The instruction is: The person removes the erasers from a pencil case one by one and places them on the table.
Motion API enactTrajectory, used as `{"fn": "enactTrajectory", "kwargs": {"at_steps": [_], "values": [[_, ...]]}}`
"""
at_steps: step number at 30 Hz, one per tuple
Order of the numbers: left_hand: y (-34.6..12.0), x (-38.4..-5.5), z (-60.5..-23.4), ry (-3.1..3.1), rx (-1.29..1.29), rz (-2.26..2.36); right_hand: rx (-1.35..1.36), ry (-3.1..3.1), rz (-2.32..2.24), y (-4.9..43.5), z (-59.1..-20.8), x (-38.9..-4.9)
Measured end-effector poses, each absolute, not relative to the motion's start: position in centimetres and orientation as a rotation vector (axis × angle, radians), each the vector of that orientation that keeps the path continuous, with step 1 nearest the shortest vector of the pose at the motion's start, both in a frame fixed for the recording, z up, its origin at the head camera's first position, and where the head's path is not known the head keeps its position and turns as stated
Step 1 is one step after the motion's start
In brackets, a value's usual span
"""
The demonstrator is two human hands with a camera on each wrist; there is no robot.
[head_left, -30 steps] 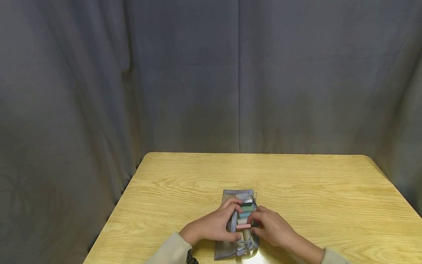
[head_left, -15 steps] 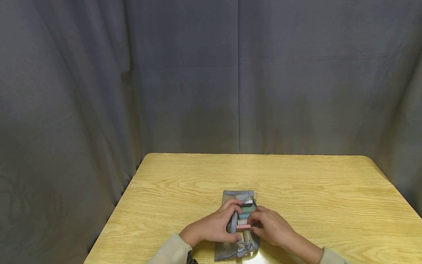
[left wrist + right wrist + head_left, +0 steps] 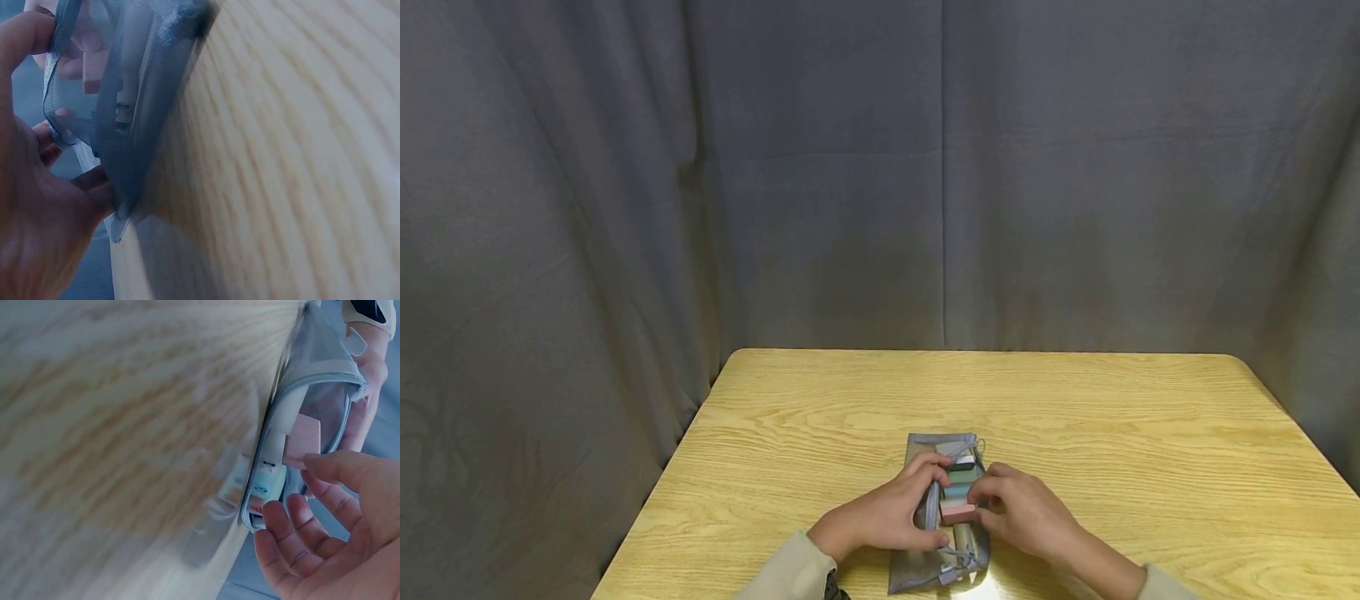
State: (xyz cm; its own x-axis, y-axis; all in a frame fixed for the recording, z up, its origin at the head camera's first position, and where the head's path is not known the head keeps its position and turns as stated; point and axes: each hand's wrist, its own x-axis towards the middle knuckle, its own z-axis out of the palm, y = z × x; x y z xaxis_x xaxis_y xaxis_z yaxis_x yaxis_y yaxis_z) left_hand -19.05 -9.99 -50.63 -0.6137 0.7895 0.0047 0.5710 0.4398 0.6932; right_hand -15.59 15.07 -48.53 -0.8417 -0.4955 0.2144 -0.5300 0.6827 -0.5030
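A grey mesh zip pouch (image 3: 912, 577) lies unzipped on the table, with several small coloured blocks inside. My left hand (image 3: 891, 512) holds its opening wide by the left edge; in the left wrist view, thumb and fingers of that hand (image 3: 44, 206) are on the mesh rim. At the opening my right hand (image 3: 1026, 512) pinches the right end of a pink block (image 3: 957, 514). The right wrist view shows this pink block (image 3: 303, 439) standing up inside the pouch, its far end free. Green (image 3: 962, 477) and blue blocks (image 3: 956, 492) lie beyond it.
A wood-grain table (image 3: 820, 417) surrounds the pouch. Grey curtains (image 3: 827, 208) hang behind it and along both sides. A pale stick-like item (image 3: 962, 537) lies in the pouch's near end. The zip pull (image 3: 950, 575) sits at the near corner.
My right hand has shifted slightly right and lifted a little. The pink block has moved with it and shows more of its side face. My left hand and the pouch have stayed put.
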Motion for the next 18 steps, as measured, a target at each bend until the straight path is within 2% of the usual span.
{"fn": "enactTrajectory", "kwargs": {"at_steps": [18], "values": [[-10.2,-18.9,-50.4,2.383,1.151,0.993,0.675,-2.799,0.872,17.2,-47.3,-15.8]]}}
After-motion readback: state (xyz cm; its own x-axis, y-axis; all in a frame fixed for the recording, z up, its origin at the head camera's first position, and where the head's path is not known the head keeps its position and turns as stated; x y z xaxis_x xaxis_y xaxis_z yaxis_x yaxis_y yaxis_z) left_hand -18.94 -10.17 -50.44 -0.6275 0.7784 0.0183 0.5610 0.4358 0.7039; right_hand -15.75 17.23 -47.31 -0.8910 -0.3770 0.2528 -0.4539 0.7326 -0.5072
